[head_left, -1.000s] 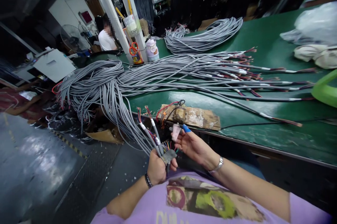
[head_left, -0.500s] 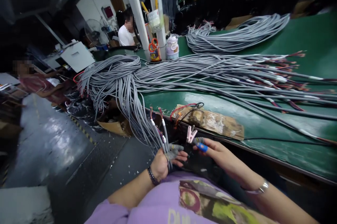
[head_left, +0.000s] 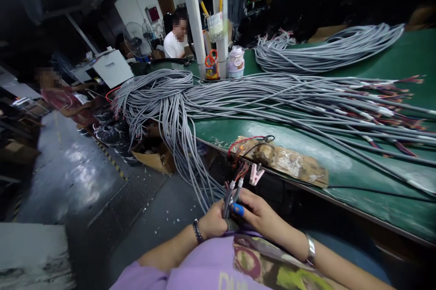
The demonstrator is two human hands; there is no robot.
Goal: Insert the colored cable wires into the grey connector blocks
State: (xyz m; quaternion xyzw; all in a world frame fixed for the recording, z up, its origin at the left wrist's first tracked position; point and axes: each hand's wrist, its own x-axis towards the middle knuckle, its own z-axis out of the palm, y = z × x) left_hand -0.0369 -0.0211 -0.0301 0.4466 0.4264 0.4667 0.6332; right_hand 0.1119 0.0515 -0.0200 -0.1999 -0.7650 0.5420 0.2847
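Several grey cables stand up from my closed left hand, held near their ends. White sleeves and stripped, coloured wire ends show at their tips. My right hand, with blue tape on the thumb, closes on the same cables just below the white sleeves. Its fingertips are partly hidden behind them. A pink clip hangs at the bench edge, just beyond the cable tips and apart from my hands.
A long heap of grey cables lies along the green bench, part drooping over the edge. Near the edge sits a worn wooden board. Behind are a coiled bundle, a lidded jar and orange-handled scissors. Two people work farther off.
My right hand has moved left from beside the pink clip onto the cables. My left hand has gone from spread fingers to a closed grip, and the cable tips now lean right.
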